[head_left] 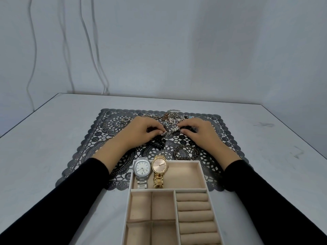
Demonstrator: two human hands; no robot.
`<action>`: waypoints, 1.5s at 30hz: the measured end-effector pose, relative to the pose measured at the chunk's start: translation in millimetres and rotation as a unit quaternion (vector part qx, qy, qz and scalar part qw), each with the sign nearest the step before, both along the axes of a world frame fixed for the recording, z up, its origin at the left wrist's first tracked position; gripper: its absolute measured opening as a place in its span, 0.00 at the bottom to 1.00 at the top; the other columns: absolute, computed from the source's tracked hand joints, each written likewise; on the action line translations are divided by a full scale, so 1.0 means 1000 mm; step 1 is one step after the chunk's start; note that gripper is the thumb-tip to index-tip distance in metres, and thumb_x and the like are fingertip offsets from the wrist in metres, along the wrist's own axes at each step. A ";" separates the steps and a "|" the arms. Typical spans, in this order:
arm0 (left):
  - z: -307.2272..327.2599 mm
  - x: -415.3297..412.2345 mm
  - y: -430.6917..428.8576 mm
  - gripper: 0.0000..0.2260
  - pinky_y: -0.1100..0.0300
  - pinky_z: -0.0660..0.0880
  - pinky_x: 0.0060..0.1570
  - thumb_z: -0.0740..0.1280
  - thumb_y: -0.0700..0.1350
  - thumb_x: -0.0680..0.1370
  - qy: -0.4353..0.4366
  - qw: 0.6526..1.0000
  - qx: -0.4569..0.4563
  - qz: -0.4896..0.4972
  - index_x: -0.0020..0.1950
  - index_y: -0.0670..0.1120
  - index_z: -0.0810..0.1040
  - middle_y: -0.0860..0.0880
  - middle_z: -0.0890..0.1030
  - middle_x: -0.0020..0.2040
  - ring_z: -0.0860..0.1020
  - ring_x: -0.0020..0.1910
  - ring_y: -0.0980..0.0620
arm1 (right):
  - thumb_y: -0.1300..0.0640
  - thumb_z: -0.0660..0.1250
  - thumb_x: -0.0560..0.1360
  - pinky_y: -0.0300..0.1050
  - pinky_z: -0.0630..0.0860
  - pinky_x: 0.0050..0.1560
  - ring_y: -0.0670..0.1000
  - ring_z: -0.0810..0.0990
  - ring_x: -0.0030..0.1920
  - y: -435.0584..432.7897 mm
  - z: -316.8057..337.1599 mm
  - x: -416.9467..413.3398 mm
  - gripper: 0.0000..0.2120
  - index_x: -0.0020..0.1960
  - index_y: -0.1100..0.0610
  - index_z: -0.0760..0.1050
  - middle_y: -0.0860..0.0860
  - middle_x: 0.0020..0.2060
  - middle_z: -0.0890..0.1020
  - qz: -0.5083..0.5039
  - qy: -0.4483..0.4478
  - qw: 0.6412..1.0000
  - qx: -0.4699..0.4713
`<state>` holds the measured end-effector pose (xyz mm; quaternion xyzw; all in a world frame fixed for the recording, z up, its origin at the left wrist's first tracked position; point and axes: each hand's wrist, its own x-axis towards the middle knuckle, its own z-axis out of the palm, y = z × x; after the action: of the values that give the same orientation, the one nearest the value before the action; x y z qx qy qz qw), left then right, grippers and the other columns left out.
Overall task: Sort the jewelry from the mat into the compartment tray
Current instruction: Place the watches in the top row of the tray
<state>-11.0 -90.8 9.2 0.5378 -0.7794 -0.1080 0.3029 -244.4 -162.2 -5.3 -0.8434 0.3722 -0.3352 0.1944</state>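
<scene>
Beige tray [187,189], lower centre: silver watch [142,167] and gold watch [159,166] lie in its top compartment, so sorting is barely begun. Rings [113,125] at the mat [99,152] upper left, chain pile [170,115] top centre and bangle [185,152] remain. Left hand [141,131] and right hand [200,133] each pinch an end of what seems a link bracelet [172,130], mid-mat.

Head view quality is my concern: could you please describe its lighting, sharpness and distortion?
Head view: dim, even, bluish light, soft shadows, no strong glare; wide-angle stretching toward the corners; silver watch and gold watch dials crisp; the link bracelet pinched by left hand and right hand, and the jewelry pile behind, look soft.
</scene>
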 end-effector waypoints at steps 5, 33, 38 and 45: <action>0.005 0.000 -0.002 0.10 0.60 0.72 0.62 0.72 0.51 0.75 -0.029 0.999 0.043 0.002 0.56 0.55 0.83 0.58 0.83 0.56 0.78 0.56 0.62 | 0.59 0.72 0.72 0.32 0.68 0.58 0.44 0.77 0.56 0.000 0.005 -0.002 0.12 0.56 0.51 0.82 0.47 0.54 0.82 0.003 0.028 1.000 0.006; 0.007 -0.009 -0.003 0.11 0.57 0.75 0.43 0.59 0.42 0.83 0.074 0.997 0.016 0.015 0.49 0.58 0.76 0.52 0.80 0.41 0.77 0.39 0.47 | 0.54 0.69 0.75 0.37 0.69 0.54 0.47 0.78 0.52 -0.004 0.007 0.004 0.12 0.58 0.53 0.80 0.49 0.52 0.83 0.017 0.117 0.989 -0.085; 0.014 -0.011 0.000 0.13 0.53 0.76 0.43 0.56 0.39 0.83 0.172 0.984 0.021 0.026 0.46 0.52 0.76 0.54 0.82 0.42 0.77 0.40 0.45 | 0.54 0.66 0.77 0.39 0.72 0.51 0.49 0.78 0.49 -0.001 0.008 0.005 0.12 0.59 0.55 0.80 0.50 0.50 0.83 0.018 0.130 0.985 -0.114; 0.015 -0.013 -0.001 0.13 0.52 0.79 0.40 0.54 0.37 0.83 0.281 0.951 0.100 0.084 0.46 0.44 0.77 0.46 0.83 0.42 0.78 0.38 0.48 | 0.56 0.63 0.79 0.44 0.76 0.50 0.48 0.80 0.46 -0.001 0.006 0.004 0.11 0.59 0.51 0.77 0.47 0.51 0.83 0.024 0.073 0.995 -0.064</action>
<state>-23.8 -92.1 24.4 0.5767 -0.6001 -0.3061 0.4621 -240.4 -163.6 0.6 -0.8850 0.3430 -0.2910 0.1200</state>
